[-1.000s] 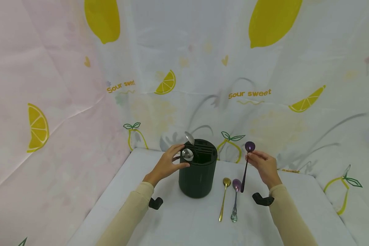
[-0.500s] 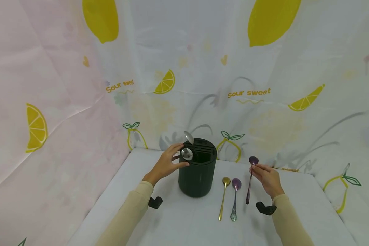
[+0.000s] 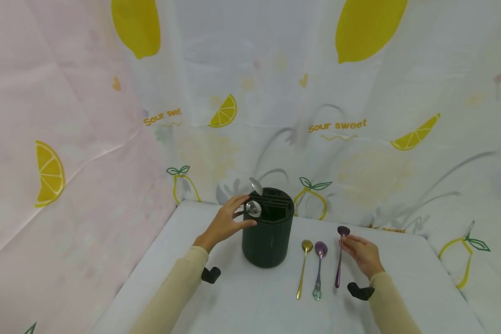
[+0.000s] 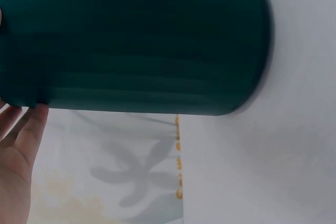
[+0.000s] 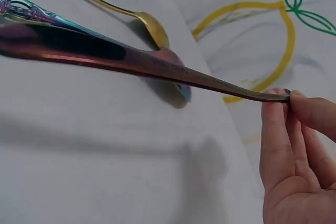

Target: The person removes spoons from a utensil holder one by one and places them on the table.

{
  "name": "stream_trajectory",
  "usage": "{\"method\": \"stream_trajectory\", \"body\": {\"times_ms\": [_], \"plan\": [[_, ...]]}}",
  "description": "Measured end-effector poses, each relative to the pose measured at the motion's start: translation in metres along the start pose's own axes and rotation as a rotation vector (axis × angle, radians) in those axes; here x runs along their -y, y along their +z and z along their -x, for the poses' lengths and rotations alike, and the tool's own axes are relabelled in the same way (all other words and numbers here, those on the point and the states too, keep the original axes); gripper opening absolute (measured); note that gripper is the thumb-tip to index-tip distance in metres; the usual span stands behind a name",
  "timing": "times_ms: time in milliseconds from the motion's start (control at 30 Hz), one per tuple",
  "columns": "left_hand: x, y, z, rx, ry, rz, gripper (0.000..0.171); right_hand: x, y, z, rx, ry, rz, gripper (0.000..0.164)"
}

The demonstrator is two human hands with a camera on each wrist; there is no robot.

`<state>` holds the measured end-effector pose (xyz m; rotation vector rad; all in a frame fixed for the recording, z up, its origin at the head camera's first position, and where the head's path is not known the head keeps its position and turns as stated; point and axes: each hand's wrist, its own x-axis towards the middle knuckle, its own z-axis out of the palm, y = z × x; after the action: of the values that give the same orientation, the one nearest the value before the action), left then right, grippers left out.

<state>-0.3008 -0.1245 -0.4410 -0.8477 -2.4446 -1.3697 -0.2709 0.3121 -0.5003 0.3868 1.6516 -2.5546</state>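
A dark green utensil holder (image 3: 266, 246) with a slotted black top stands upright on the table. My left hand (image 3: 226, 222) grips its left side near the rim, thumb in front and fingers behind; in the left wrist view the fingertips (image 4: 37, 116) press its wall. Two silver spoons (image 3: 253, 209) stand in the holder, bowls up. To the right, my right hand (image 3: 362, 254) pinches a purple spoon (image 3: 339, 266) just below its bowl, the handle hanging toward me. In the right wrist view this spoon's handle (image 5: 131, 61) crosses above another spoon.
A gold spoon (image 3: 302, 273) and a purple-to-green spoon (image 3: 319, 271) with an ornate handle lie side by side on the white table (image 3: 250, 306), between the holder and my right hand. A lemon-print cloth (image 3: 267, 93) hangs behind the table.
My right hand has come down toward the table and slightly right with the purple spoon, now beside the other two loose spoons. My left hand has stayed on the holder.
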Motion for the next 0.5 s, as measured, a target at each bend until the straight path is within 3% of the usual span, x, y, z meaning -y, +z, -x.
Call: {"method": "stream_trajectory", "body": {"times_ms": [500], "plan": [[0.0,0.0,0.001,0.003,-0.01,-0.006,0.084,-0.025,-0.005,-0.002,-0.07,0.016,0.098,0.026]]}}
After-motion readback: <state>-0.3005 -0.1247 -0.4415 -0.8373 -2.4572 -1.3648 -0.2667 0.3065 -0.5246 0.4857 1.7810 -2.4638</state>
